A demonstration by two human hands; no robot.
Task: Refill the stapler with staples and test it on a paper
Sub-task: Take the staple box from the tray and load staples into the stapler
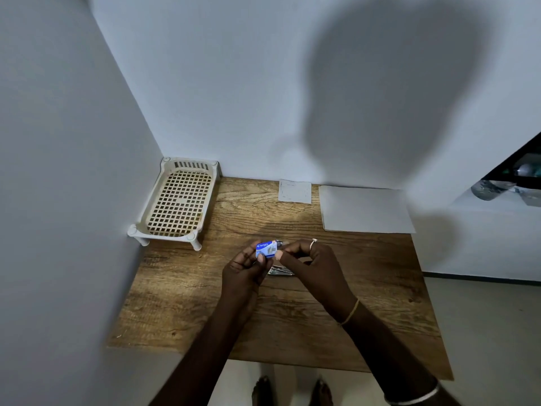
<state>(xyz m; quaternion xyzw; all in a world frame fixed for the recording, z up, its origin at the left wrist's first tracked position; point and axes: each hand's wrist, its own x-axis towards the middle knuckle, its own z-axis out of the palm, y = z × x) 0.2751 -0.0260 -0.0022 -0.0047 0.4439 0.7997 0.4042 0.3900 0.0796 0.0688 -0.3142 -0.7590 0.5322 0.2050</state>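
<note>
your left hand [244, 266] holds the blue box [265, 249] by its side. your right hand [310, 259] pinches its end. the stapler [281, 271] lies on the table [205, 303] under your hands, half hidden. past your right hand lie a small paper [295, 191] and a big paper [366, 209]. past your left hand sits a tray [178, 200].

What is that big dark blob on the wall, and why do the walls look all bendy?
Head view: the blob is a soft shadow on the white wall, likely the person's head blocking a light behind; head view: the table is brightest just beyond the left hand and right hand, which both pinch the staple box; head view: the walls lean because the lens is wide-angle.
</note>
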